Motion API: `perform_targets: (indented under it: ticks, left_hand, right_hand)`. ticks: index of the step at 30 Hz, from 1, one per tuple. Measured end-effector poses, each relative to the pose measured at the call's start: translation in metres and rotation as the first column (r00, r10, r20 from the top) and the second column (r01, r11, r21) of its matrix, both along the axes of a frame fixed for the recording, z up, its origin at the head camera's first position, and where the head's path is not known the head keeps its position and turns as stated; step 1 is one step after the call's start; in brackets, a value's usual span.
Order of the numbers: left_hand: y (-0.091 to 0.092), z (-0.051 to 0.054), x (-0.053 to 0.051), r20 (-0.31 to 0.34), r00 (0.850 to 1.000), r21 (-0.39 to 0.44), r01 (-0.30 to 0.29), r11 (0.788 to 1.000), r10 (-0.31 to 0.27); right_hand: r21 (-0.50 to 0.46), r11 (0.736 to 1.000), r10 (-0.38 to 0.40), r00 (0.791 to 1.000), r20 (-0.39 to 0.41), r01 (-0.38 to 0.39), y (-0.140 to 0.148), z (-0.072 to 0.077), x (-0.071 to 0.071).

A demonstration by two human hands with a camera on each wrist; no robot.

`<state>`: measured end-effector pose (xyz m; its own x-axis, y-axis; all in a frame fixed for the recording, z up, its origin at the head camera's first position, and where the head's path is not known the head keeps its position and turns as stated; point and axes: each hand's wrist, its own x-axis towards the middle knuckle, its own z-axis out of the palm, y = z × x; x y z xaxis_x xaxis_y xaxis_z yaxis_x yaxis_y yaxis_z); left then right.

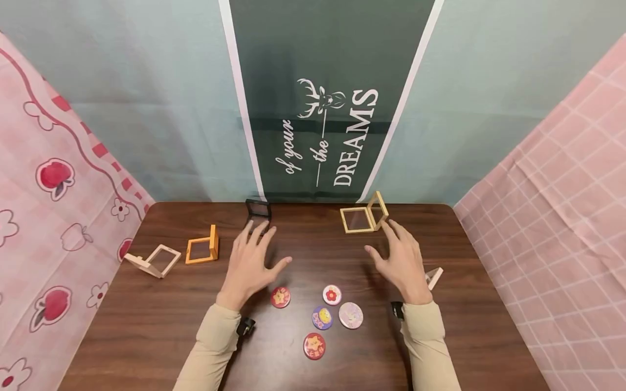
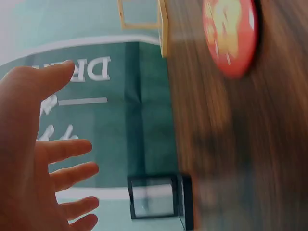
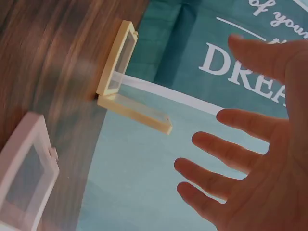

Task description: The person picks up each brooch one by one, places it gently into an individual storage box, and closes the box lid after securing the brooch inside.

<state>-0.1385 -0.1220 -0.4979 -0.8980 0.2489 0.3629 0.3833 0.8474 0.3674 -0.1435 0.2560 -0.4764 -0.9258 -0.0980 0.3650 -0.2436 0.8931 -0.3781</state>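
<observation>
Both hands hover over the wooden table with fingers spread, holding nothing. My left hand [image 1: 248, 267] is nearest an open black hinged frame [image 1: 258, 208], partly hidden behind its fingertips in the head view. Below its thumb lies a red round badge [image 1: 281, 297]. My right hand [image 1: 404, 266] has its fingertips near a pale yellow hinged frame [image 1: 374, 218], which stands open with a clear pane in each half. Beyond that wrist, a whitish frame [image 1: 434, 277] is partly hidden. Between the forearms lie a flower badge [image 1: 332, 295], a purple badge [image 1: 322, 317], a pale pink badge [image 1: 350, 315] and another red badge [image 1: 314, 346].
On the left of the table [image 1: 122, 331] stand an open orange frame [image 1: 213, 247] and an open cream frame [image 1: 143, 266]. A green printed cloth [image 1: 332, 43] hangs along the back edge. Pink cloths [image 1: 562, 206] cover both sides.
</observation>
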Motion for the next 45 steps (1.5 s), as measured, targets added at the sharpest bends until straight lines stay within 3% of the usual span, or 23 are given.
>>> perform_targets:
  ticks: [5, 10, 18, 25, 32, 37, 45]
  left_hand:
    - [0.020, 0.006, 0.010, -0.042, 0.995, 0.013, 0.087, 0.996, -0.087]
    - [0.041, 0.009, 0.019, -0.010, 0.983, 0.042, 0.182, 0.983, -0.181]
    - [0.071, 0.005, 0.031, 0.133, 0.934, 0.096, 0.322, 0.942, -0.333]
    - [0.090, 0.000, 0.041, 0.180, 0.903, 0.099, 0.378, 0.921, -0.390]
    - [0.100, -0.003, 0.044, 0.198, 0.889, 0.073, 0.406, 0.911, -0.413]
    - [0.108, -0.007, 0.046, 0.227, 0.871, 0.052, 0.436, 0.898, -0.436]
    - [0.122, -0.012, 0.050, 0.241, 0.848, -0.008, 0.488, 0.873, -0.471]
  right_hand:
    - [-0.055, 0.998, -0.015, 0.998, -0.062, 0.012, 0.002, 0.005, 0.016]
    - [-0.114, 0.993, -0.024, 0.988, -0.154, 0.006, 0.005, 0.007, 0.032]
    - [-0.213, 0.977, -0.067, 0.959, -0.277, 0.007, 0.018, 0.002, 0.055]
    - [-0.285, 0.952, -0.208, 0.918, -0.337, 0.111, 0.035, -0.007, 0.072]
    - [-0.353, 0.899, -0.367, 0.887, -0.279, 0.261, 0.049, -0.020, 0.087]
    - [-0.364, 0.855, -0.457, 0.869, -0.188, 0.371, 0.055, -0.030, 0.095]
    - [-0.311, 0.819, -0.485, 0.871, 0.074, 0.482, 0.063, -0.041, 0.100]
